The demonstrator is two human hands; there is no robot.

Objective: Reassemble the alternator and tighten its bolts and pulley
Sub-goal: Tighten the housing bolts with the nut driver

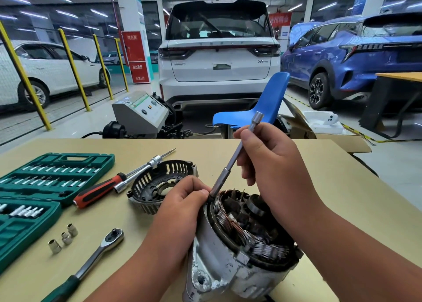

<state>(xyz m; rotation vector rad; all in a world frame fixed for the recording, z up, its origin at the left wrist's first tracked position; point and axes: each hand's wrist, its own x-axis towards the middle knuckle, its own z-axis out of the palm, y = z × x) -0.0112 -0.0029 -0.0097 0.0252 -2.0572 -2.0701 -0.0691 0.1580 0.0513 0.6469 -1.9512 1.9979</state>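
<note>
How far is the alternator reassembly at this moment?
Done: the copper windings sit inside the silver housing. In hand: the right hand grips an extension bar, and the left hand pinches its lower end at the housing rim. Left: the black end cover lies apart and the ratchet lies untouched, so closing and bolt tightening remain.

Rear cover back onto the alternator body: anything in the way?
Yes. The extension bar, gripped by the right hand, stands with its tip on the alternator body at its open rim, and the left hand is curled at that tip, between body and rear cover. Both block the cover's path.
</note>
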